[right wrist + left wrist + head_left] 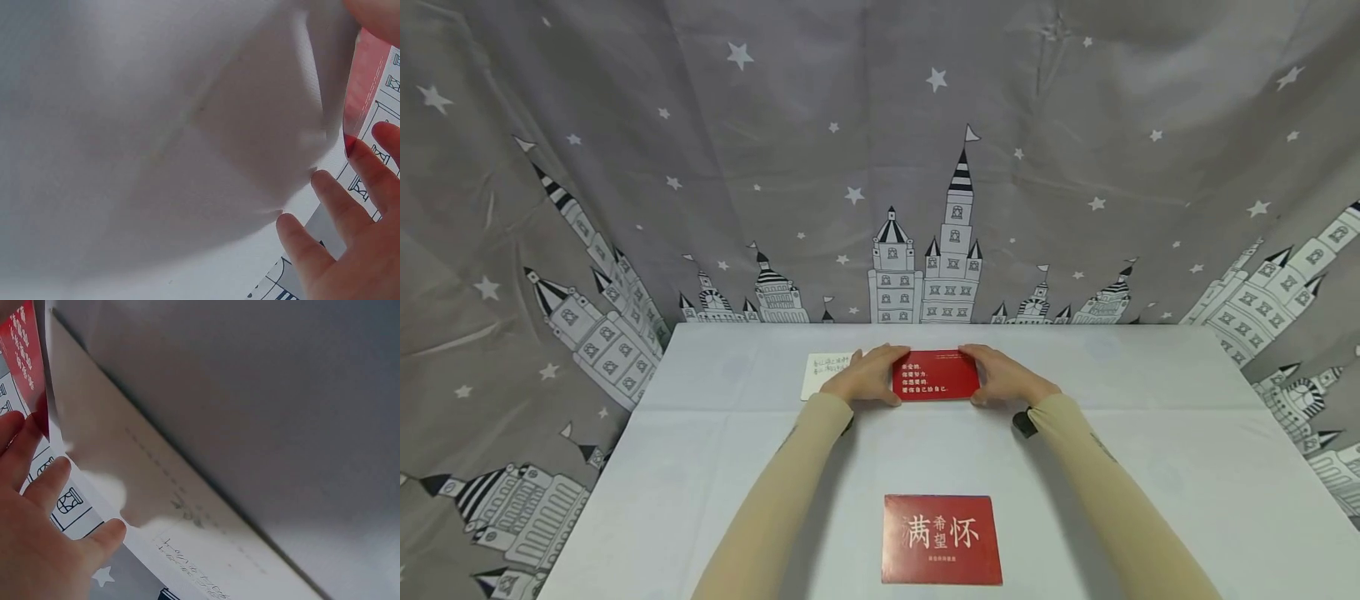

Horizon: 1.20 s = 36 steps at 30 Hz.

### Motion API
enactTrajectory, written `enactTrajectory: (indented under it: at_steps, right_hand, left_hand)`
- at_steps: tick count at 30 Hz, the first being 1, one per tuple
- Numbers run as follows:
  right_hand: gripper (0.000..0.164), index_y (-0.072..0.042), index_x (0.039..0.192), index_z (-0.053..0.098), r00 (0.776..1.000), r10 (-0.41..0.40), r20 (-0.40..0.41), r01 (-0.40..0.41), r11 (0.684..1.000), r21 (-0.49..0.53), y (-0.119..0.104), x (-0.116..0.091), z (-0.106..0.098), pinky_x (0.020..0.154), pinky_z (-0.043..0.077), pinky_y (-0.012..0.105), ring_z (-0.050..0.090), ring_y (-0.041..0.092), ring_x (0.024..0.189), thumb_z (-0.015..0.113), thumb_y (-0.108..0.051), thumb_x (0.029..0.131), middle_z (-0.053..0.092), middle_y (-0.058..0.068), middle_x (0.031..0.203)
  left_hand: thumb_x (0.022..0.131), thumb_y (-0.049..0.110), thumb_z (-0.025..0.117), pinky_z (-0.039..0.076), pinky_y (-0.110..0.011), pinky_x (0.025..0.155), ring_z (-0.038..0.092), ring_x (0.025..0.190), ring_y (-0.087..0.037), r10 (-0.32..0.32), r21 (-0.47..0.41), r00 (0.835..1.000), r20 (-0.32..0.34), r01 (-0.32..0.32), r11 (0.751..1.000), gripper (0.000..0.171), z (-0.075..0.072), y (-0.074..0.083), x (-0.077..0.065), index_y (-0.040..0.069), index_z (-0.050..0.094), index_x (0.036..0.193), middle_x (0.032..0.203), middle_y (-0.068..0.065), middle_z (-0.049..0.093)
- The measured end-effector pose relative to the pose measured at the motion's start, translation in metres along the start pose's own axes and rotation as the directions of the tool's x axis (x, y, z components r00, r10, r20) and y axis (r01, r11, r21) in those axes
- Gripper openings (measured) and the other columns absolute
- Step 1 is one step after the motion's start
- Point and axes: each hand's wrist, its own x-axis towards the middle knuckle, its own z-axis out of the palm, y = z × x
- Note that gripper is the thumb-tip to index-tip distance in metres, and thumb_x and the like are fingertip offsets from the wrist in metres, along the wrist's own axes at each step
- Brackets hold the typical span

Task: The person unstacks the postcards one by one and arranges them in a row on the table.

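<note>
A red card (936, 375) with white lettering lies near the far edge of the table, held between both hands. At its left end my left hand (871, 375) grips it, index finger at the top corner and thumb at the bottom corner. Its right end is gripped the same way by my right hand (1006, 375). Just left of the left hand is a white card (817, 379) with handwriting, partly hidden by that hand. In the left wrist view, the left hand (53, 519) has its remaining fingers spread; so has the right hand (350, 231) in the right wrist view.
A second red card (942, 540) with large white characters lies at the near middle of the table, between the forearms. The white-covered table (700, 467) ends at a grey curtain (820, 167) printed with castles and stars.
</note>
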Motion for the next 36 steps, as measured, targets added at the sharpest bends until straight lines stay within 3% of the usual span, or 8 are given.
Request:
enactTrajectory:
  at_steps: [14, 29, 36]
  right_hand:
    - [0.085, 0.005, 0.144, 0.032, 0.999, 0.033, 0.039, -0.031, 0.998, -0.056, -0.0039, 0.0087, -0.0005, 0.110, 0.024, 0.053, 0.030, 0.039, 0.133, 0.074, -0.007, 0.071, 0.036, 0.022, 0.145]
    - [0.085, 0.003, 0.145, 0.033, 0.998, 0.057, 0.041, -0.053, 0.995, -0.086, -0.0080, 0.0066, 0.0017, 0.109, 0.026, 0.055, 0.027, 0.040, 0.134, 0.074, -0.009, 0.072, 0.033, 0.022, 0.148]
    - [0.085, 0.001, 0.147, 0.032, 0.998, 0.059, 0.018, -0.058, 0.995, -0.079, -0.0065, 0.0017, 0.0030, 0.109, 0.023, 0.056, 0.025, 0.040, 0.136, 0.074, -0.011, 0.073, 0.030, 0.021, 0.150]
  left_hand:
    - [0.074, 0.021, 0.081, 0.010, -0.057, 0.112, 0.021, 0.142, -0.023, -0.058, -0.024, 0.998, 0.037, 0.059, 0.998, 0.089, -0.0044, -0.0004, -0.0001, 0.017, 0.035, 0.149, 0.151, -0.001, 0.036]
    - [0.073, 0.021, 0.081, 0.009, -0.059, 0.111, 0.019, 0.143, -0.024, -0.056, -0.025, 0.998, 0.037, 0.057, 0.998, 0.090, -0.0034, -0.0029, -0.0018, 0.016, 0.034, 0.149, 0.152, -0.001, 0.035]
    - [0.073, 0.025, 0.082, 0.008, -0.058, 0.112, 0.016, 0.144, -0.024, -0.015, -0.031, 1.000, 0.011, 0.015, 0.999, 0.094, -0.0047, -0.0051, -0.0080, 0.014, 0.031, 0.151, 0.153, -0.001, 0.031]
